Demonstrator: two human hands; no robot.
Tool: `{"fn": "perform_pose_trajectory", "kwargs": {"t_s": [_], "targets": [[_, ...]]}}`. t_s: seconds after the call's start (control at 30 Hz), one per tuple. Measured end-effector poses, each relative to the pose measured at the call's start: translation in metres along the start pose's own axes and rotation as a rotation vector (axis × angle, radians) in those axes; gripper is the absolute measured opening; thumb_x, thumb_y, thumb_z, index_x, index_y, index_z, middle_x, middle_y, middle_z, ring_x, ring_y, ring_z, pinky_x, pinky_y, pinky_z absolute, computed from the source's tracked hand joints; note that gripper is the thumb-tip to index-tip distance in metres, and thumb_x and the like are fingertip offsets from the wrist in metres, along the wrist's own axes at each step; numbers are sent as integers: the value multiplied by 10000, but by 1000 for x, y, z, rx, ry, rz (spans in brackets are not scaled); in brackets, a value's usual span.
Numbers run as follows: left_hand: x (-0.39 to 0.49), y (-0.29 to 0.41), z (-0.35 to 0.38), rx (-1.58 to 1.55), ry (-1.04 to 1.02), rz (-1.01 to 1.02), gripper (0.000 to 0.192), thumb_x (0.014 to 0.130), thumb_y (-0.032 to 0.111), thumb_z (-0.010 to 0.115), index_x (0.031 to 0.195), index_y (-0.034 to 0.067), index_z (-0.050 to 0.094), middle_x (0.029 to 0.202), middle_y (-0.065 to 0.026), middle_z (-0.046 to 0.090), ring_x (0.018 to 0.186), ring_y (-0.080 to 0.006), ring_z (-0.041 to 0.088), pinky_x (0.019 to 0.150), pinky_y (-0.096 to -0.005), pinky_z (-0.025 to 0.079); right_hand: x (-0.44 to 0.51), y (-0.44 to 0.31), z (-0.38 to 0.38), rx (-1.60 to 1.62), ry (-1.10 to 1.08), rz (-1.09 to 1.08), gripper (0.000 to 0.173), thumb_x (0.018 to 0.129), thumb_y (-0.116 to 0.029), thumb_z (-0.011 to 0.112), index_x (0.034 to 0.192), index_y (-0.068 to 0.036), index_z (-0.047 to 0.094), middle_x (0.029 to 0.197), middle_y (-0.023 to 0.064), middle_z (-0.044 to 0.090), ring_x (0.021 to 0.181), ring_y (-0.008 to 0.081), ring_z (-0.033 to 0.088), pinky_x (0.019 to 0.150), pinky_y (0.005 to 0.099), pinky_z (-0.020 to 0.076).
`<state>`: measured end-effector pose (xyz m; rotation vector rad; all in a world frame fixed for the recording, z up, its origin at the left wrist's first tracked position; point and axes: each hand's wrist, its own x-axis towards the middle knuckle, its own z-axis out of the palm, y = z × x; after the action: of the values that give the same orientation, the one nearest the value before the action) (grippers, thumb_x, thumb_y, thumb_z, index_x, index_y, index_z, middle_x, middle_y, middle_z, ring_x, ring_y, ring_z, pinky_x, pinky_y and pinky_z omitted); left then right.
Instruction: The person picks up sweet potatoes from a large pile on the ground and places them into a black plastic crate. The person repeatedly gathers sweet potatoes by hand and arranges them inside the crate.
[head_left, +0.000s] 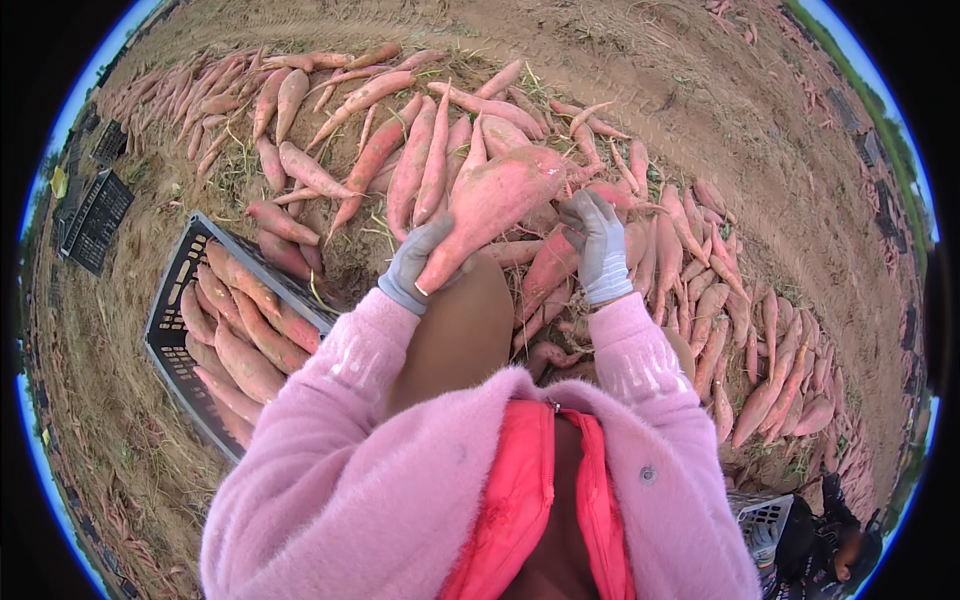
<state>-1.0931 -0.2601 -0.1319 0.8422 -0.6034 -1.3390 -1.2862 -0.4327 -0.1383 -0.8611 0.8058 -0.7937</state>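
Note:
In my gloved left hand (421, 255) is a large, broad pink-skinned sweet potato (504, 196), gripped near its narrow, pale-tipped end. Its wide end points up and to the right, above the heap. My right hand (596, 240), also in a grey glove, is just below and right of that wide end, over other sweet potatoes (555, 262). The right fingers are bent, and whether they hold a root or anything else cannot be made out. Left of my knees, a black plastic crate (196, 244) stands tilted, with several sweet potatoes (251, 352) inside.
A long row of sweet potatoes (709, 300) curves around me on the bare soil (720, 135). More black crates (97, 221) lie at the far left. Behind me at lower right are another person (821, 544) and a grey crate (765, 510).

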Motion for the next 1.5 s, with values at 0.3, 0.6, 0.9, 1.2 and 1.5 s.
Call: {"fn": "perform_pose_trajectory", "kwargs": {"t_s": [0.3,0.6,0.9,1.2,1.5], "targets": [[-66,-4,77,768,20,138,700,820,306,760,1399,44,468,984,-95,636,895,-178,619,804,-326,509,-37,2,37,450,-275,52,776,877,-595,565,1390,-30,428,1265,155,581,1113,326,586,970,447,499],[-88,20,30,400,273,209,507,938,223,635,1368,-2,490,1091,-81,625,929,-146,616,808,-264,507,-28,12,58,534,-627,-5,515,1001,-401,447,1396,-73,411,1317,105,525,1204,285,514,1038,444,418],[-86,40,10,-180,196,362,911,690,128,769,1486,76,330,1419,-145,459,1271,-283,501,1038,-372,453,-99,-16,135,122,-640,221,602,921,-121,601,1467,-32,363,1466,129,421,1303,282,463,1089,454,387],[-132,52,-7,323,325,519,781,872,301,654,1513,44,288,1419,-138,462,1287,-286,466,1084,-376,383,-132,54,190,-436,-749,-121,362,805,-69,660,1132,27,537,979,77,632,875,157,625,752,290,519],[-251,101,-157,697,1350,405,423,838,172,710,1200,-25,617,1106,-151,686,1012,-212,659,891,-296,505,-125,70,203,-576,-695,66,382,730,-87,692,1056,59,554,836,89,609,728,161,587,695,278,512]]}}
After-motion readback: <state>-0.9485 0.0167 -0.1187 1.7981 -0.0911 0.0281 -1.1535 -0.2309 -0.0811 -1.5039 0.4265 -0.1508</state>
